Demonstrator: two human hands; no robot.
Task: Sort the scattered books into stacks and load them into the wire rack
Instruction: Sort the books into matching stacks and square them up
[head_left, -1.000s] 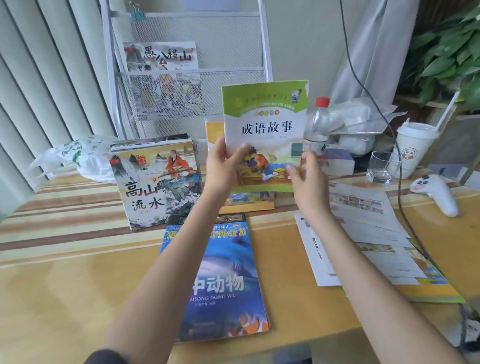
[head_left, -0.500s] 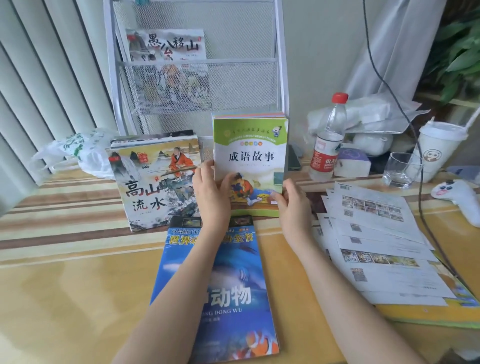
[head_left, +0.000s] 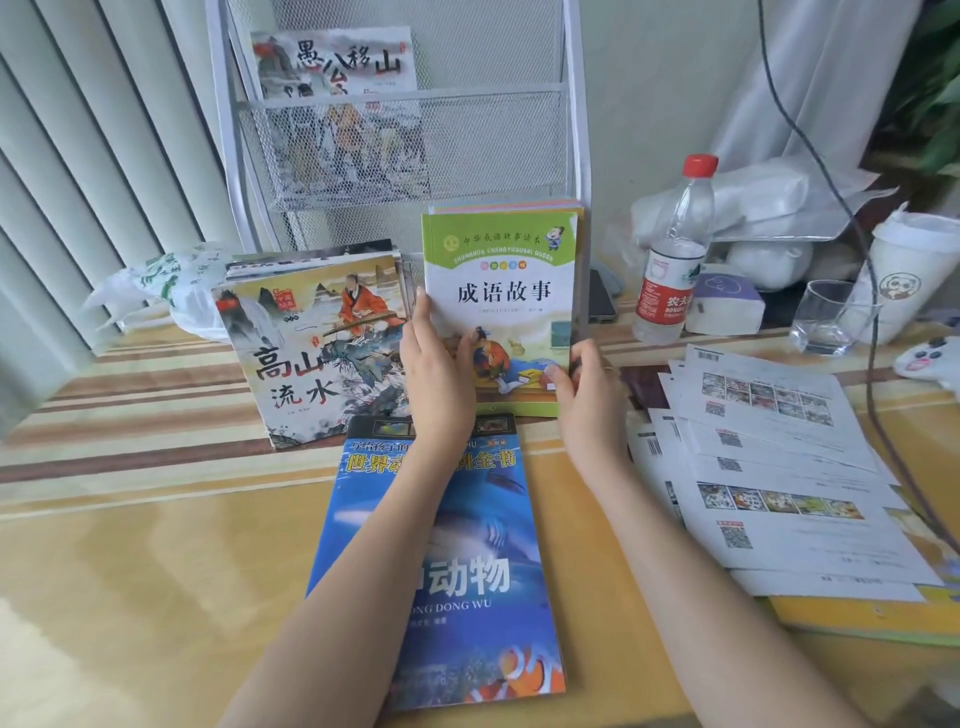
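A stack of thin books topped by a green-and-white cover (head_left: 501, 291) stands upright on the table in front of the white wire rack (head_left: 400, 140). My left hand (head_left: 436, 374) grips its left edge and my right hand (head_left: 587, 395) grips its lower right corner. To the left, a stack with a painted mountain cover (head_left: 317, 353) leans back. A blue sea-animal book (head_left: 457, 571) lies flat under my left forearm. One book (head_left: 337, 67) stands in the rack's upper pocket.
A water bottle (head_left: 672, 249), a glass (head_left: 826, 317), a paper cup (head_left: 906, 275) and a purple tissue pack (head_left: 724, 306) stand at the right. Loose printed sheets (head_left: 779, 467) cover the table's right side. A plastic bag (head_left: 156, 286) lies at the left. A black cable (head_left: 831, 208) hangs down.
The green-covered stack has come down from mid-air and now stands on the table, both hands still on it. The view has shifted closer.
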